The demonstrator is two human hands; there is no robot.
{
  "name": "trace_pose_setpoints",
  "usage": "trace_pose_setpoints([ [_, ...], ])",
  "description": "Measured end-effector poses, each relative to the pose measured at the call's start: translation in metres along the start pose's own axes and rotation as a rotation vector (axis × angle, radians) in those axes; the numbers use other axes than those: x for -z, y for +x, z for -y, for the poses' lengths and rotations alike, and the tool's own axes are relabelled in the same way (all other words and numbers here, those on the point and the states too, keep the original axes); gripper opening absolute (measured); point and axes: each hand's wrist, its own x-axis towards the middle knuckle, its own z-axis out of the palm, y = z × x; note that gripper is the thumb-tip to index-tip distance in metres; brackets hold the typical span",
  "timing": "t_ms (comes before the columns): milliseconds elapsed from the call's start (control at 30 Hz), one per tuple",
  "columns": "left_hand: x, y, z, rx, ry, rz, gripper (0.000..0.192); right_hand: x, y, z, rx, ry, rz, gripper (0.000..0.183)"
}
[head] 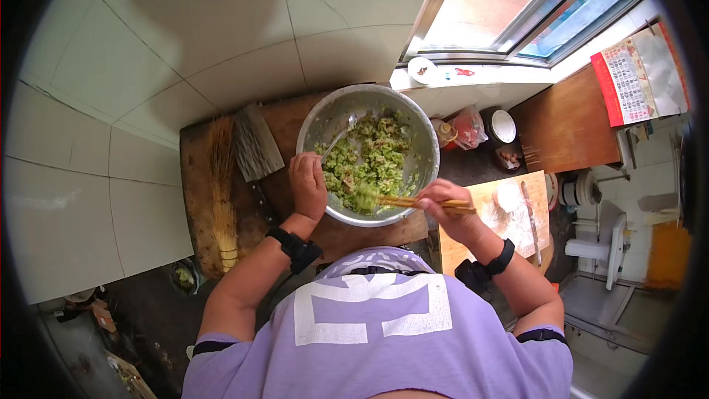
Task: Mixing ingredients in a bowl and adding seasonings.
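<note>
A large metal bowl (368, 88) stands before me, holding a chopped green filling (382, 149) with small pinkish bits. My left hand (308, 184) grips its left rim, fingers over the edge. Beside those fingers, a metal spoon (351, 123) leans in the bowl; whether they touch its handle I cannot tell. My right hand (447, 208) is closed around wooden chopsticks (399, 200) over the bowl's front right rim. At the tips of the chopsticks, a blurred clump of green filling shows near the bowl's front wall.
Left of the bowl lie a cleaver (257, 144) and a straw whisk broom (223, 194) on a wooden board (194, 177). To the right, a floured cutting board (537, 188) carries a pale dough lump (508, 195) and a rolling pin (530, 221). A small dish (422, 70) sits on the windowsill.
</note>
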Motion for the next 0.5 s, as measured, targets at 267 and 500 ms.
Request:
trace_pose_setpoints([
  [267, 0.001, -0.001, -0.003, 0.004, 0.015, 0.006, 0.01, 0.041, 0.036, -0.032, 0.084, -0.126, -0.161, 0.009],
  [500, 0.001, -0.003, -0.003, 0.019, -0.007, -0.001, 0.011, 0.032, 0.104, -0.042, 0.083, -0.155, -0.052, 0.01],
])
